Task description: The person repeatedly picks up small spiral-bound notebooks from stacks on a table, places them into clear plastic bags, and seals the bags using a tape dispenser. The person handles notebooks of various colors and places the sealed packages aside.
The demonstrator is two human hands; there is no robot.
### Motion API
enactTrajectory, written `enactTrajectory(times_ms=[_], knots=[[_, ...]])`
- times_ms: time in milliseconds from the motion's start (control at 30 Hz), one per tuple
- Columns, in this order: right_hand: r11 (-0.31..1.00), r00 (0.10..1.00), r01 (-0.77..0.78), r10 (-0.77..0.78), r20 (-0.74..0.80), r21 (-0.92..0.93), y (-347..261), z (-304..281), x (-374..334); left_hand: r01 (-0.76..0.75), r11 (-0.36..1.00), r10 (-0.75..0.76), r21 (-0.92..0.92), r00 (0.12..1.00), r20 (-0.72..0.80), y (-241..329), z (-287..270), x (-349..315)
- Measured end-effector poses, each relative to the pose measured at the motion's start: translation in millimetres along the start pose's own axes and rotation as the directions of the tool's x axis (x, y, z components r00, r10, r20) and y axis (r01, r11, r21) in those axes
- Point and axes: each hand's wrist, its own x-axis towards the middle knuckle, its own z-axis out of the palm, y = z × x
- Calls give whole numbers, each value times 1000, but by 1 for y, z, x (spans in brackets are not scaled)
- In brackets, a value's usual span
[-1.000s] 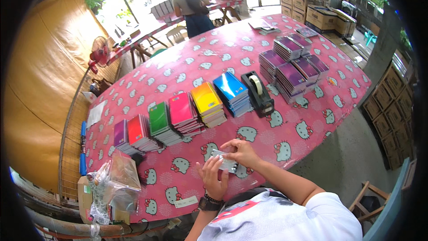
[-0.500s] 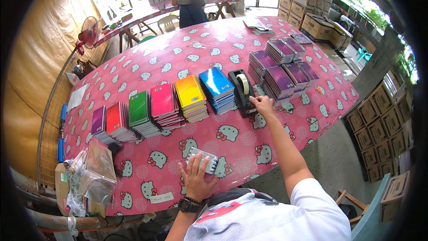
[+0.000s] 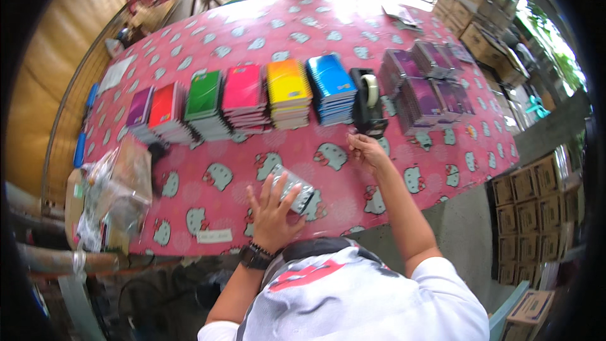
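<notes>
Resting with its fingers spread, my left hand [image 3: 271,218] lies on the near left part of a small pale pack [image 3: 298,191], my thumb held apart just below its lower edge. The pack is flat on the pink patterned tablecloth [image 3: 344,196], its dark edge out to the right of those fingers. My right hand [image 3: 368,150] is raised farther forward and to the right, thumb and fingertips pressed together; I cannot tell whether they pinch anything thin. Just beyond those fingertips stands a black tape dispenser [image 3: 361,108] with a pale roll [image 3: 371,89]. Past it, to the right, are the stacked purple notebooks [image 3: 421,100]. Ahead of my left fingers a row of notebook stacks runs from left to right: a violet stack [image 3: 139,108], a red stack [image 3: 165,106], a green stack [image 3: 203,95], a pink stack [image 3: 244,88], a yellow stack [image 3: 289,83] and a blue stack [image 3: 331,77]. Left of that hand lie a white paper strip [image 3: 214,236] and, farther out, a clear plastic bag [image 3: 130,173].
</notes>
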Motion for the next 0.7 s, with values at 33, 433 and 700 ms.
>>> enactTrajectory(times_ms=[33,433,700], knots=[[988,994,27,-10,107,-155,-10,28,-7,-6,1000,5,24,1000,23,-2,-2,0],[-22,793,479,438,423,-877,-57,171,-8,-2,997,-9,74,990,139,-2,-23,0],[820,799,34,321,509,-571,45,102,-12,28,993,-30,119,999,15,6,-25,4]])
